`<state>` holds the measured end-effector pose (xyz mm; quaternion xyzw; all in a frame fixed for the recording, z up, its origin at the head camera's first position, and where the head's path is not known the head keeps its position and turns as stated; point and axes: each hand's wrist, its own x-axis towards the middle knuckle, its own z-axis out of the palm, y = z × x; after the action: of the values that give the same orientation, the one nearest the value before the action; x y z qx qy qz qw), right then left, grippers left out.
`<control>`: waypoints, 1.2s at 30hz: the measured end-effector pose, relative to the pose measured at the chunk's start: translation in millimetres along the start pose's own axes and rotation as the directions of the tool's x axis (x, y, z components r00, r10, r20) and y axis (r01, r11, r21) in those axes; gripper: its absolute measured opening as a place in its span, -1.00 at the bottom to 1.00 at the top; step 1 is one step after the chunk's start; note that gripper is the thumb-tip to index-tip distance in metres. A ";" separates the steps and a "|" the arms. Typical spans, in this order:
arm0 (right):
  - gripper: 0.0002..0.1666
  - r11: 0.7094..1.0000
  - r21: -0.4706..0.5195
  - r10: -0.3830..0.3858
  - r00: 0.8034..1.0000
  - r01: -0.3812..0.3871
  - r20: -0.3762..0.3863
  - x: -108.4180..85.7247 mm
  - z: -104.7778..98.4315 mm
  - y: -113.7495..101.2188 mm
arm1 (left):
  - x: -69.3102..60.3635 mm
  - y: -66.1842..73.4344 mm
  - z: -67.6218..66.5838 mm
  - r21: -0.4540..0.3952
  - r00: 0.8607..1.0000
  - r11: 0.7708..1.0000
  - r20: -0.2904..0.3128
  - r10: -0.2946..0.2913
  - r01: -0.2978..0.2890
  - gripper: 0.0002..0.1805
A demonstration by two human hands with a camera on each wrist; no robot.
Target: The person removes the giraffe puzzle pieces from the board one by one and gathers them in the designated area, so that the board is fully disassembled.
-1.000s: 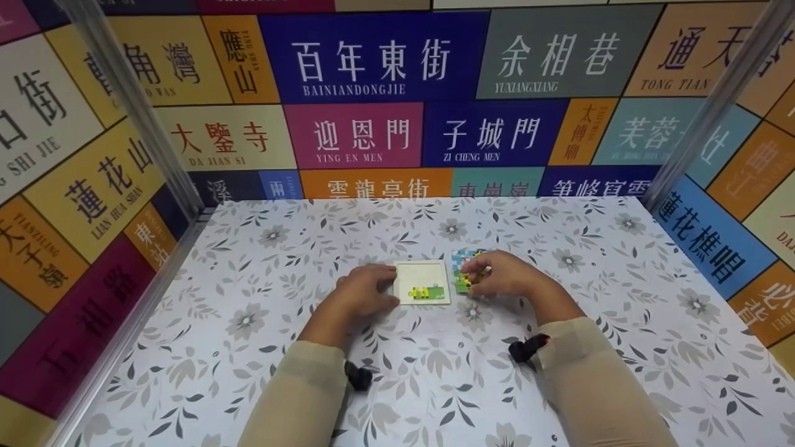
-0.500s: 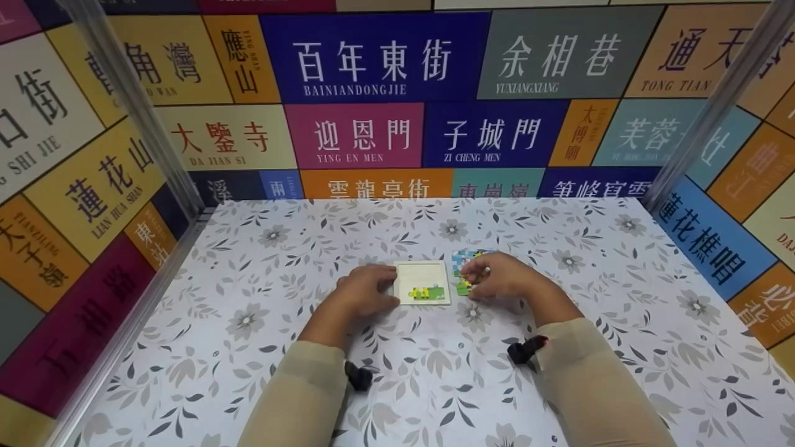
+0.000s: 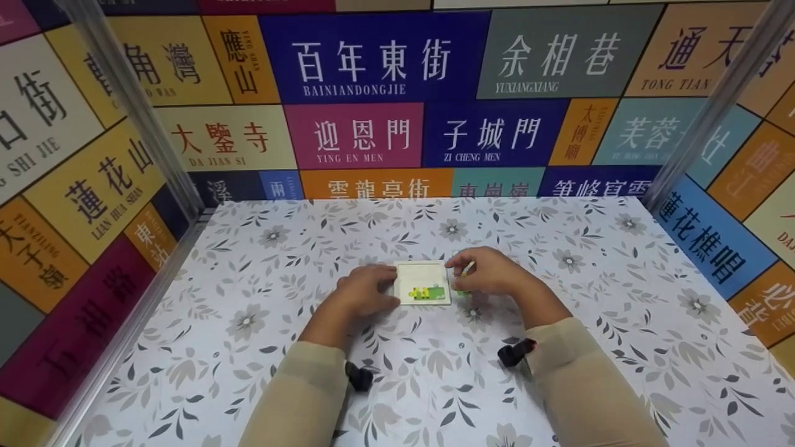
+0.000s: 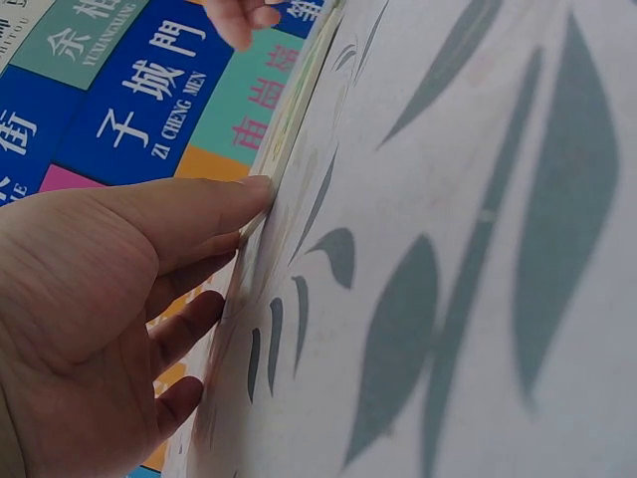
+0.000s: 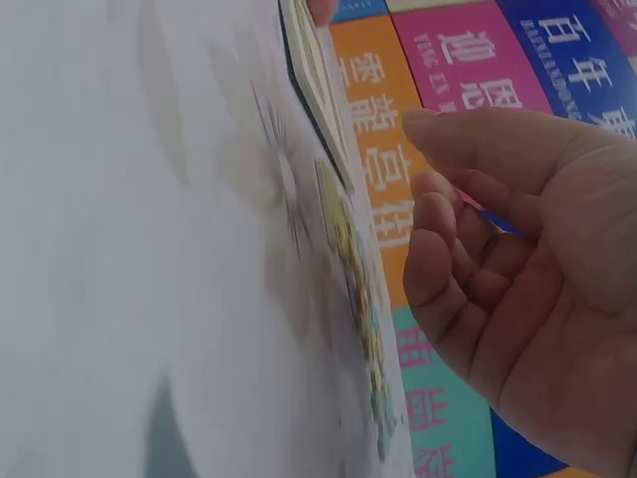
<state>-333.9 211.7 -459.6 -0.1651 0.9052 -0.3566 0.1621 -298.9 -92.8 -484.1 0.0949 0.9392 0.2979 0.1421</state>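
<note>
In the head view, a small cream puzzle tray (image 3: 422,274) lies on the table, with joined green and yellow puzzle pieces (image 3: 427,292) in its lower part. My left hand (image 3: 366,290) touches the tray's left edge with thumb and fingertips, the fingers spread. My right hand (image 3: 490,273) hovers just right of the tray, fingers loosely bent. In the right wrist view, its thumb and forefinger stand apart and no piece shows between them. More puzzle pieces (image 5: 353,274) lie flat on the table beneath this hand, mostly hidden by it in the head view.
A white tablecloth (image 3: 298,385) with grey flowers and leaves covers the table. Panels with large characters (image 3: 372,56) stand behind it and at both sides. Black wrist cameras (image 3: 517,352) sit at both sleeve cuffs.
My right hand has moved left toward the tray and now covers most of the loose puzzle pieces. My left hand and the tray have stayed in place.
</note>
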 end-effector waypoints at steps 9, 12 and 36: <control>-0.44 0.999 -0.030 -0.043 0.999 0.044 0.030 9.7 20.9 -41.7 | -1.9 -0.9 -2.0 0.000 1.000 1.000 -0.002 -0.007 0.007 -0.31; -0.45 0.996 -0.029 -0.081 0.996 0.082 0.049 12.1 28.9 -48.0 | -3.6 -0.8 -3.0 0.020 0.999 0.999 -0.023 0.030 -0.030 -0.31; -0.51 0.996 -0.046 -0.066 0.990 0.072 0.126 15.3 45.2 -31.5 | -1.7 -0.8 0.3 0.001 0.998 0.998 -0.029 0.059 -0.059 -0.32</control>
<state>-323.2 156.8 -471.6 -0.2223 0.8958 -0.3279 0.2017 -297.3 -93.7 -484.4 0.1184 0.9379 0.3034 0.1199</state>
